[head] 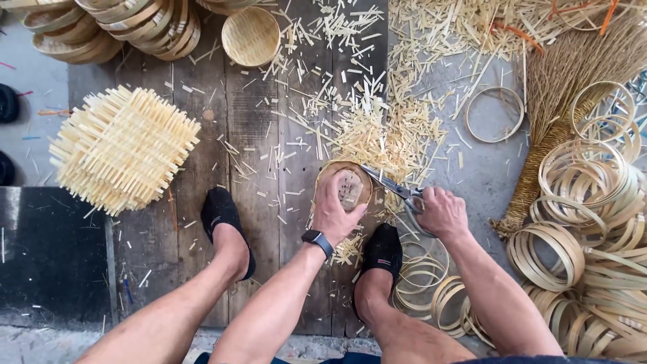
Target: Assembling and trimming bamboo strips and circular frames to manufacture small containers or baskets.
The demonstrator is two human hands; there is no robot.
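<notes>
Scissors (397, 191) sit clenched in my right hand (441, 213), blades at the rim of the small round bamboo tray (345, 189) my left hand (335, 214) grips, just beyond my right foot (382, 253).

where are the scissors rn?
In the head view, the scissors are right of centre, held in the right hand, blades pointing left to the rim of the small round basket the left hand grips.

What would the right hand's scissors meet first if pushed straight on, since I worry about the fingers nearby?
The scissors in the right hand point at the small round basket held by the left hand; its rim comes first, though depth is unclear.
</notes>
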